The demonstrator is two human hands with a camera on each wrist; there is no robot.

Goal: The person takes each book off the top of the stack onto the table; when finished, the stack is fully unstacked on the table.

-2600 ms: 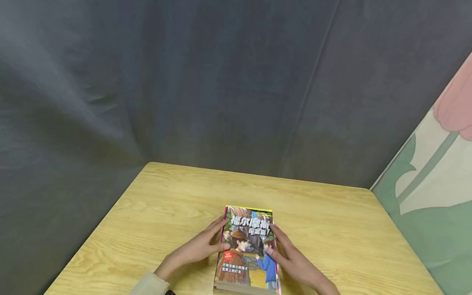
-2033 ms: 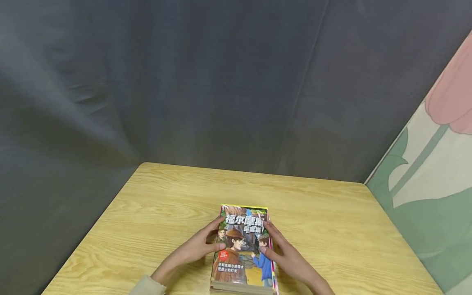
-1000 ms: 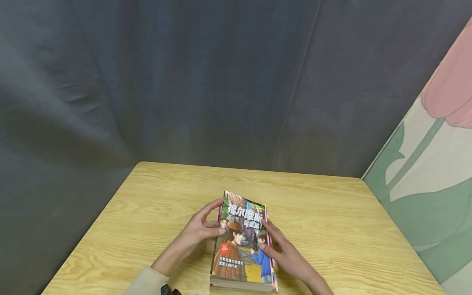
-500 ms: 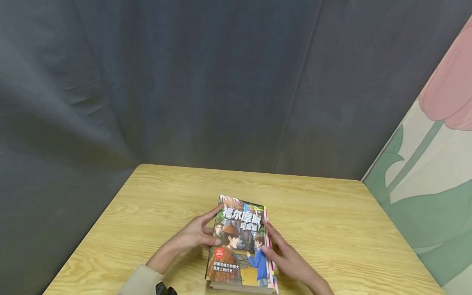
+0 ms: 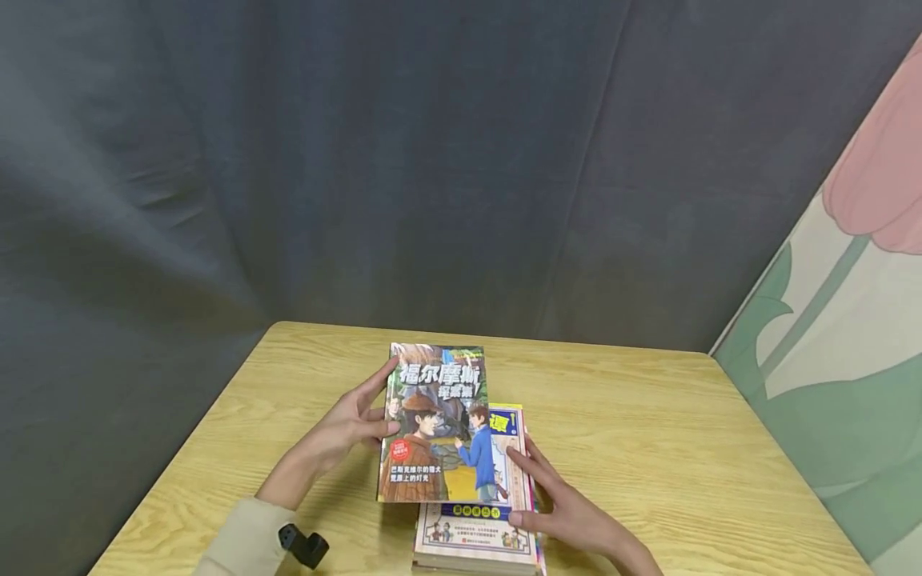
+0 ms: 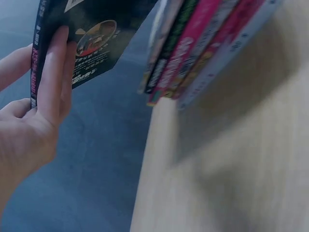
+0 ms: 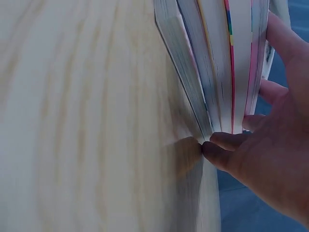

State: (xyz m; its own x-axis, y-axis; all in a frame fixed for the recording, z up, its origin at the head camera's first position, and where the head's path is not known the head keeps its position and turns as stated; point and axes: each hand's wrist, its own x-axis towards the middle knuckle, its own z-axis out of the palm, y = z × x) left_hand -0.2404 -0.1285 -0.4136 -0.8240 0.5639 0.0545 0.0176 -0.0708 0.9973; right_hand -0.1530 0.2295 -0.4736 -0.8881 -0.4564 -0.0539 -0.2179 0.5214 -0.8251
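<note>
In the head view my left hand (image 5: pixel 342 428) grips a paperback book (image 5: pixel 432 468) by its left edge, thumb on the illustrated cover and fingers beneath. The left wrist view shows the book's dark back cover (image 6: pixel 99 46) tilted above the table. Below and to the right lies a stack of books (image 6: pixel 193 53), spines toward that camera. The held book overlaps the top book of the stack (image 5: pixel 475 538), hiding part of its cover. My right hand (image 5: pixel 572 508) rests against the stack's right side, thumb on the top cover, its fingertips (image 7: pixel 219 154) along the page edges (image 7: pixel 219 72).
The stack stands near the front of a wooden table (image 5: pixel 648 432). Behind and to the left hangs a dark grey curtain (image 5: pixel 432 176). A tulip-patterned cloth (image 5: pixel 843 400) borders the right side. A small black device (image 5: pixel 304 546) sits at the left sleeve.
The top book has been lifted off the stack by my left hand and moved up and to the left, uncovering another book. My right hand stays beside the stack.
</note>
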